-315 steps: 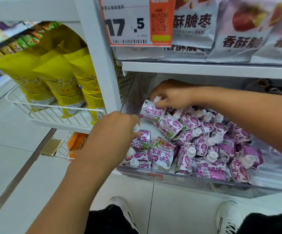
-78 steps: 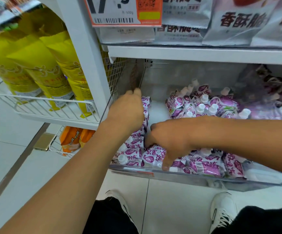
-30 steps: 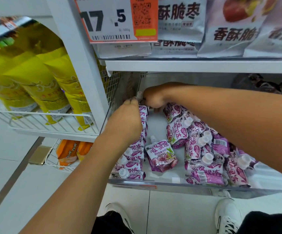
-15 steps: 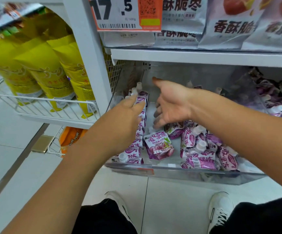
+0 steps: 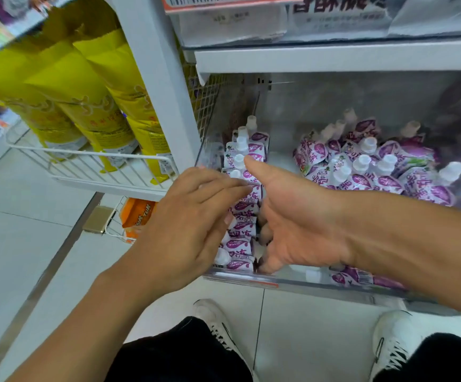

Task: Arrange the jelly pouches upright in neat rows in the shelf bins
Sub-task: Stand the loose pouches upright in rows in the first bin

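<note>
Purple-and-white jelly pouches with white caps stand in a row along the left wall of the clear plastic bin. A loose pile of the same pouches lies at the bin's back right. My left hand hovers over the row's left side with its fingers straight. My right hand is at the row's right side, thumb up, fingers pointing down against the pouches. Neither hand grips a pouch. The front pouches are partly hidden by both hands.
A white shelf board hangs low over the bin. A white upright post and a wire mesh wall stand to the left. Yellow bags fill a wire basket beyond. Orange packs sit lower down. My white shoes are on the tiled floor.
My right hand has dropped from above the bin's middle down to the right flank of the row. My left hand has spread over the row. The lone flat pouch is hidden now.
</note>
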`<state>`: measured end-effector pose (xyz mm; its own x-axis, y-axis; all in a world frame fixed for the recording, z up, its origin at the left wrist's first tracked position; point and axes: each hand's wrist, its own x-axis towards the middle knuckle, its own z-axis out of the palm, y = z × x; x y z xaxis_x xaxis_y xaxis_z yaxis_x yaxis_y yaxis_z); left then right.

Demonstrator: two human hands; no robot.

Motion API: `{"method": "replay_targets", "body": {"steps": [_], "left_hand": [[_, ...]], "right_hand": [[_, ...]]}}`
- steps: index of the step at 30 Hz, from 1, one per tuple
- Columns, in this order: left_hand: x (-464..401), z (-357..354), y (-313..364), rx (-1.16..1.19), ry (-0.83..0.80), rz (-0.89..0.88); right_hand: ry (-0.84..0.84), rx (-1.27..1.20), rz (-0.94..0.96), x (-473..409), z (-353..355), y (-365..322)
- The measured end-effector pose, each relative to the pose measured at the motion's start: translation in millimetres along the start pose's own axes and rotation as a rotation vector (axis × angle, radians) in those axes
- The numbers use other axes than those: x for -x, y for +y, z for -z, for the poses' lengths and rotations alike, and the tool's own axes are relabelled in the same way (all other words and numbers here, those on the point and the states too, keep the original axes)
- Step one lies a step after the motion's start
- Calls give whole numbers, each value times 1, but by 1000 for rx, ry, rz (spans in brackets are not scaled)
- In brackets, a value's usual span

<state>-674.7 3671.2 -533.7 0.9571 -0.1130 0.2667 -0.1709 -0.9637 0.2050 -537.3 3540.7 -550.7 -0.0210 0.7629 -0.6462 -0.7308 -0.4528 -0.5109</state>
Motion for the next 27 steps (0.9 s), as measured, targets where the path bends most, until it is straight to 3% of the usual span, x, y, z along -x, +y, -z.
{"method": "replay_targets", "body": {"steps": [2, 5, 7, 9, 11, 13, 15, 19, 21, 23, 27], "left_hand": [[-2, 0, -3, 2, -18, 15], [-4, 1, -8, -11, -59, 21], [-7, 5, -10, -59, -90, 16], [-12, 8, -8, -107, -121, 19], [-20, 12, -3, -89, -123, 32], [-29, 16, 4, -35, -121, 33], [-37, 17, 8, 7, -160, 42], [-41, 14, 8, 10, -270, 87], [-40, 13, 9, 0, -236, 127], [-41, 12, 11, -1, -175, 172], [-39, 14, 14, 49, -144, 262]], "right_hand": [[-34, -55, -22, -3, -4, -2], [77, -118, 54, -9, 2, -5], [127, 29, -29, 10, 2, -8], [303, 403, 54, 34, 12, -18], [544, 1078, 270, 41, 13, -26], [544, 1681, 278, 35, 8, -24], [444, 1926, 127, 24, 1, -14], [402, 1960, -37, 9, -10, -13], [413, 1908, -99, 11, -13, -16], [448, 1866, -46, 20, -14, -18], [587, 1717, 267, 58, -1, -24]]}}
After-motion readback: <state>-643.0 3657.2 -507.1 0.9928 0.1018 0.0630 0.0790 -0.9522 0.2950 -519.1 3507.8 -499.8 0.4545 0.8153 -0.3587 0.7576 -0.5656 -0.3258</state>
